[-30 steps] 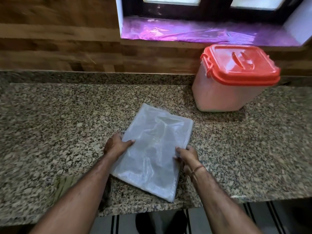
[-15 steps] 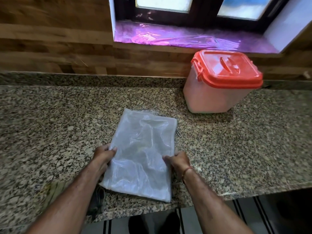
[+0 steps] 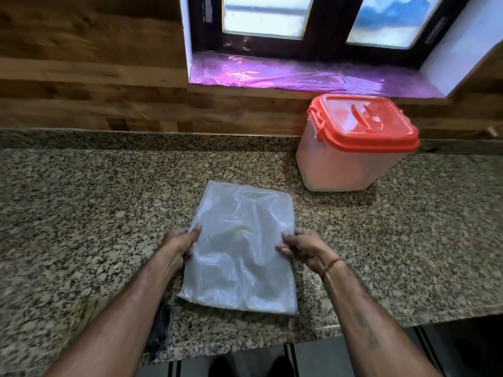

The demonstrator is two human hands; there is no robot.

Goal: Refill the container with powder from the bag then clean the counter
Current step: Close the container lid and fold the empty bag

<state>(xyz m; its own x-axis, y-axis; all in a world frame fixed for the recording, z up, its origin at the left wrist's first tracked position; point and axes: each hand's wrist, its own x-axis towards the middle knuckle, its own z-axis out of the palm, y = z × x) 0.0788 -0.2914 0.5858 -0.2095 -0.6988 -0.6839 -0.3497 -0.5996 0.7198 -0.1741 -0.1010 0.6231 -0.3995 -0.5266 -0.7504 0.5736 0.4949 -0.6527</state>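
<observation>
I grip the bag (image 3: 242, 257) by its side edges, left hand (image 3: 179, 244) and right hand (image 3: 302, 247) apart. It lies flat on the table (image 3: 81, 213), front-left of the container (image 3: 351, 164). The red lid (image 3: 364, 123) is on, so I judge pouring and cleaning yet to come.

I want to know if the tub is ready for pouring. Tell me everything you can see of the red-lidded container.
The container is a squarish tub of translucent plastic, its walls pinkish and narrowing toward the base. A red-orange lid with a moulded handle sits closed on it; a matching clip shows on its left side. It stands upright on the granite counter, at the back below the window sill. Nothing else touches it. How full it is cannot be told.
</observation>
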